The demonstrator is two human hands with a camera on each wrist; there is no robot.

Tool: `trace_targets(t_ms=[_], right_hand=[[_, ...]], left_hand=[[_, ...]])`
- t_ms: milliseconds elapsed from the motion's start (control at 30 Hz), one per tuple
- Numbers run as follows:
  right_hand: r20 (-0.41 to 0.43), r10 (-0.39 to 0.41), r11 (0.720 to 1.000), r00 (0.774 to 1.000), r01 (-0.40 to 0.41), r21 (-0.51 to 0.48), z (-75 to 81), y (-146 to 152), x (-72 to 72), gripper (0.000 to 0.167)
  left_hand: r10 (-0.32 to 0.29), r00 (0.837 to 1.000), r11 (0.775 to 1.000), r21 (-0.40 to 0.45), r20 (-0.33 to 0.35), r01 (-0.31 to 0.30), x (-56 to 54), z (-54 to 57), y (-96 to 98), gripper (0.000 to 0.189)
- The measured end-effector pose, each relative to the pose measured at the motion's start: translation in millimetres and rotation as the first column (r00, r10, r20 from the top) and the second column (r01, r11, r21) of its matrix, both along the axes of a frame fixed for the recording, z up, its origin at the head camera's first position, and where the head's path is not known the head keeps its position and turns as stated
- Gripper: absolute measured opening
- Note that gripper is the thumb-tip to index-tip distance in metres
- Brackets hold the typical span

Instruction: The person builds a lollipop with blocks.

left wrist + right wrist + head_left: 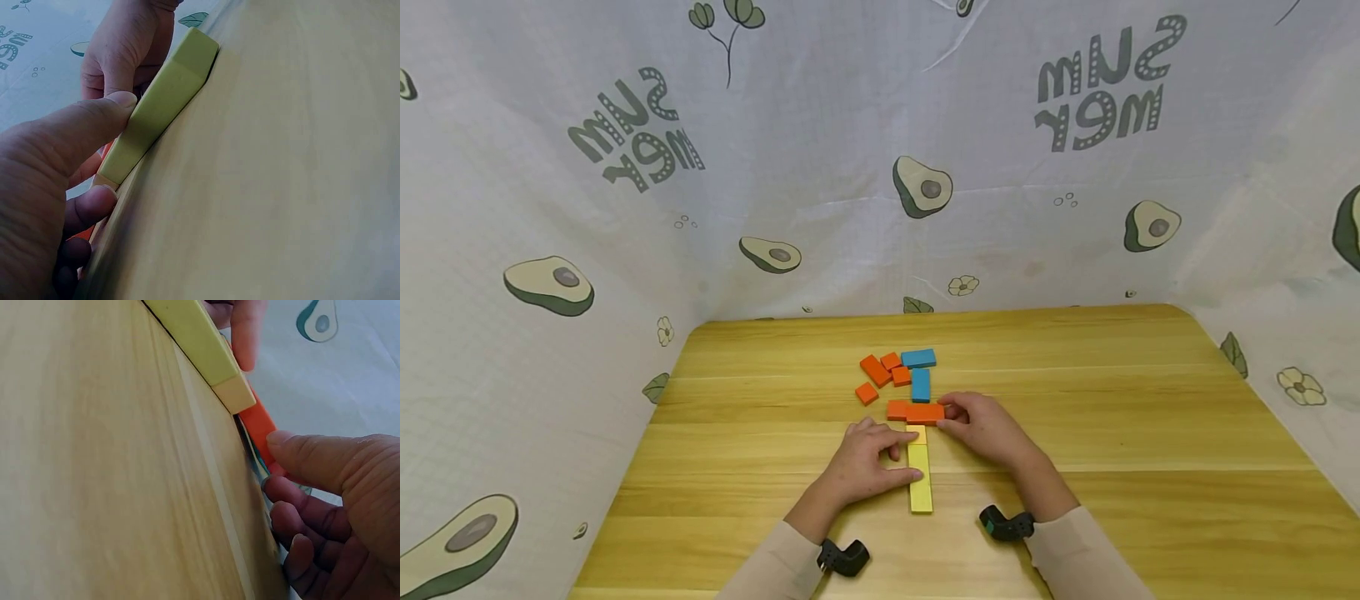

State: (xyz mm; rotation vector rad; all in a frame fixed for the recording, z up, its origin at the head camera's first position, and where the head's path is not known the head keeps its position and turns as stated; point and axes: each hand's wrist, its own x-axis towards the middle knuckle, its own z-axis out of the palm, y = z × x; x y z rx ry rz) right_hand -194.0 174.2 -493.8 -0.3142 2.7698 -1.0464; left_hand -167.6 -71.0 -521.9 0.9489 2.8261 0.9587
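Observation:
My left hand [863, 463] reaches in from the left, its index fingertip on a small pale yellow block [919, 430] and its thumb against a long yellow block [921, 496]. The two yellow blocks lie end to end on the wooden table. At their far end an orange block [925, 414] lies crosswise, next to a shorter orange block [897, 410]. My right hand [988, 429] pinches the right end of that orange block between thumb and index finger. In the right wrist view, the thumb [306, 456] touches the orange block [259, 428], other fingers curled below.
Beyond the crosswise orange pieces lie two blue blocks [921, 385], one upright in line and one turned sideways. Several loose orange blocks [876, 370] are scattered to their left. A printed white curtain [850, 150] surrounds the table [1150, 400]. Each wrist wears a black strap device.

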Motion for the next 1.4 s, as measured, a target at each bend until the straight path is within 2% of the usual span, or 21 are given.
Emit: trace_targets(t_ms=[300, 533, 767, 1100, 1400], right_hand=[[-0.058, 0.052, 0.999, 0.997, -0.052, 0.007, -2.7, -5.0, 1.8, 0.036], [-0.023, 0.033, 0.999, 0.999, -0.033, -0.021, -2.1, -6.2, 2.2, 0.041], [-0.053, 0.042, 0.999, 0.998, -0.042, 0.005, -1.3, -7.0, 2.3, 0.034], [-0.062, 0.050, 0.998, 0.997, -0.048, 0.031, -2.4, -8.4, 2.7, 0.033], [-0.029, 0.044, 0.999, 0.999, -0.044, 0.002, -4.0, -8.9, 2.5, 0.038]], left_hand=[[-0.006, 1.000, 1.000, 0.014, -0.021, 0.006, -1.1, -1.5, -0.3, 0.052], [-0.008, 1.000, 1.000, 0.009, -0.026, 0.008, -1.6, -0.9, -0.1, 0.052], [-0.008, 1.000, 1.000, 0.013, -0.019, 0.008, -1.8, -0.7, 0.0, 0.052], [-0.005, 1.000, 1.000, 0.016, -0.020, 0.006, -0.8, -1.4, -0.5, 0.052], [-0.003, 1.000, 1.000, 0.013, -0.016, 0.003, -0.9, -1.8, -0.5, 0.053]])
